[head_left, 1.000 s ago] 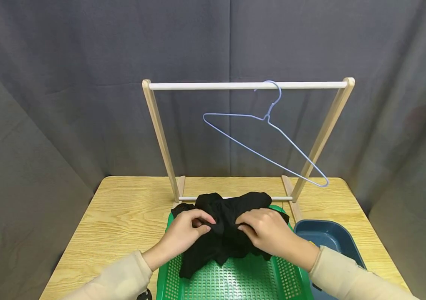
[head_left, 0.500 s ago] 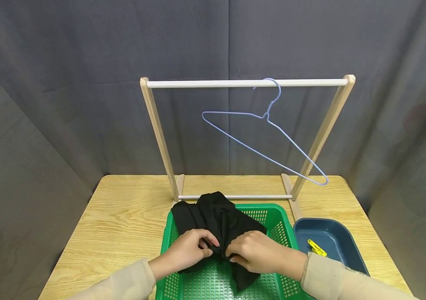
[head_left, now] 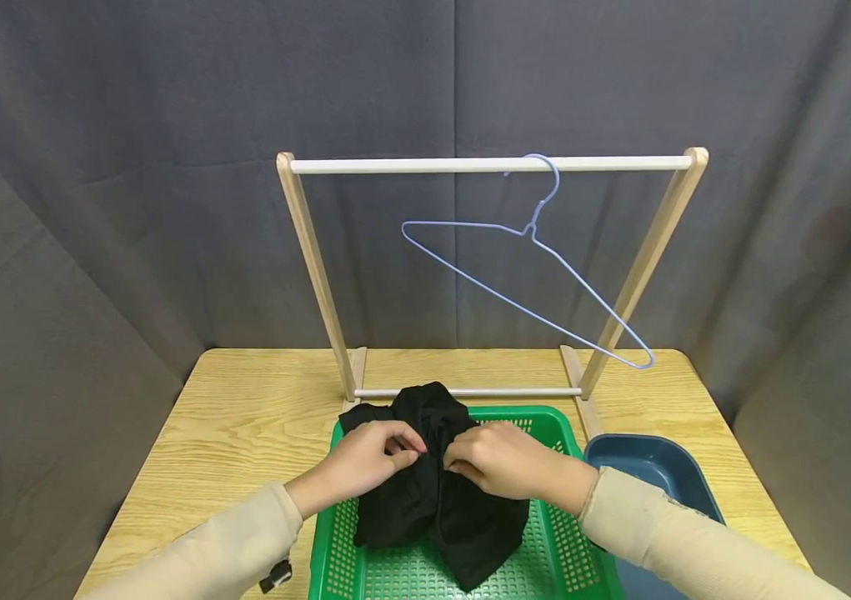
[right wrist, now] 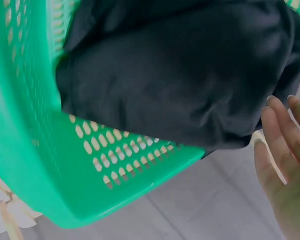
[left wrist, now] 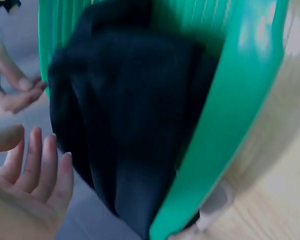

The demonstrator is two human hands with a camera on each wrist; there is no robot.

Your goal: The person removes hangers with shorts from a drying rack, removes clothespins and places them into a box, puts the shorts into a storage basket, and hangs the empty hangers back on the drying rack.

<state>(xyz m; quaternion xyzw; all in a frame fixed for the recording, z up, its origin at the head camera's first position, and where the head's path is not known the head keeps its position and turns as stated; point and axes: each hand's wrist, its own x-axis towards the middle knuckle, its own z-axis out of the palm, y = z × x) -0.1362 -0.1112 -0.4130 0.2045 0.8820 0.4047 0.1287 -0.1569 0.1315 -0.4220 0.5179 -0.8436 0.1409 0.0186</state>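
Observation:
A black garment (head_left: 470, 525) lies bunched in the green plastic basket (head_left: 553, 421), partly over its far left rim. Its exact kind is hard to tell. Just above the cloth, my left hand (head_left: 365, 462) has loosely bent fingers; the left wrist view shows this hand (left wrist: 30, 185) relaxed and apart from the garment (left wrist: 125, 100). Close by on the right is my right hand (head_left: 503, 458), thumb near its fingers. In the right wrist view, its fingers (right wrist: 277, 125) look extended beside the garment (right wrist: 180, 75), with no cloth gripped.
Behind the basket stands a wooden rack with a white top rail (head_left: 410, 166). A lilac hanger (head_left: 530, 229) hangs from it. Right of the basket is a dark blue tray (head_left: 638, 450), partly covered by my right sleeve (head_left: 635, 508). All stand on a wooden table (head_left: 245, 417).
Earlier both hands pinched the garment and drew it nearer, off the basket's far right rim. Now they have let go and risen slightly. My right arm now hides the tray's yellow clip.

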